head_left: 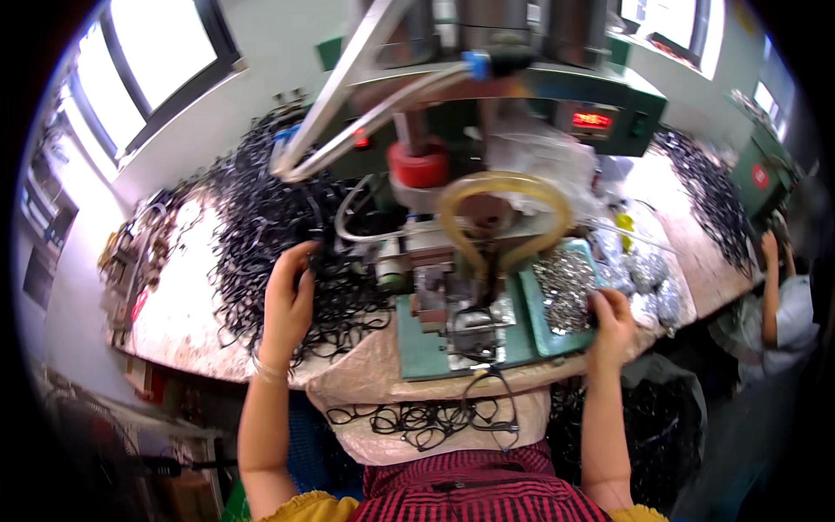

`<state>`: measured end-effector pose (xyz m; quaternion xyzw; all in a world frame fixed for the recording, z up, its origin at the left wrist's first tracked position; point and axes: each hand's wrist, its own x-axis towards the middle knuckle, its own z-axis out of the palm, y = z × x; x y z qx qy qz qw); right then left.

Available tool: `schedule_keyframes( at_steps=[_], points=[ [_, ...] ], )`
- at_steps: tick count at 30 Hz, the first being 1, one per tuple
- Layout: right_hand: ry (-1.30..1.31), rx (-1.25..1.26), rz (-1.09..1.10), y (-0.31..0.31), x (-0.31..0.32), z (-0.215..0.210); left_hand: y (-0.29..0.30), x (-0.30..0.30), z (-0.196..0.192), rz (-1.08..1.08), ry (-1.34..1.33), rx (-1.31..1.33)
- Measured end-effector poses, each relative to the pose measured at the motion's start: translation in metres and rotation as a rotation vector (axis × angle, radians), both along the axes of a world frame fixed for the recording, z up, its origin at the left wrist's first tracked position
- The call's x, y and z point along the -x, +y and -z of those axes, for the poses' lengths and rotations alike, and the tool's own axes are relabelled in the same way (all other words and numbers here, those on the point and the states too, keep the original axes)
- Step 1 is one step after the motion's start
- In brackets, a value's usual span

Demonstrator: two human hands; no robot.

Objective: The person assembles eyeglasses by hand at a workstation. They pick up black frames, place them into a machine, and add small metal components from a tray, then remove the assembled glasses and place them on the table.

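The left hand (289, 300) is laid into the heap of black loops (261, 235) that covers the left half of the surface (174, 313); fingers are curled into the tangle, but whether a loop is actually pinched can't be told. The right hand (611, 324) is set at the right rim of the teal tray (532, 324), fingertips on or just beside the pile of small silvery pieces (564, 287); its grip can't be read as closed or open either.

Risks, as judged: the loops are interlocked, so more than one could be dragged along w/ a pull, and strays could be swept off the near edge, where a few already lie on the cloth (435, 422) over the lap. The silvery pieces are heaped above the tray rim near the right front corner; a nudge could spill them toward the bags (648, 278) or off the edge. The press machine (461, 252) stands between both hands, w/ a yellowish hose loop (504, 196) and metal rods (348, 96) overhanging; a sleeve or loop could be snagged there.

Room: little free surface is left. The middle is taken by the machine base, the left by loops, the right by tray & bags. Open space is found only along the near edge. Another person (787, 304) works at the far right, well apart.
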<state>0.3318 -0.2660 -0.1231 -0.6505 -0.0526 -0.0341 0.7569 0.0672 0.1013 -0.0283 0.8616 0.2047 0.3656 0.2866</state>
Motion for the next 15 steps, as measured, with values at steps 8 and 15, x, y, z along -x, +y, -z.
schedule_keyframes(
  at_steps=[8,15],
  points=[
    [-0.066,-0.135,-0.327,0.048,0.032,-0.041,-0.101,-0.006,0.066,-0.047,-0.467,0.958],
    [-0.352,-0.067,-0.462,0.093,0.07,-0.078,-0.096,-0.016,0.06,0.101,-0.683,0.73]
  ],
)
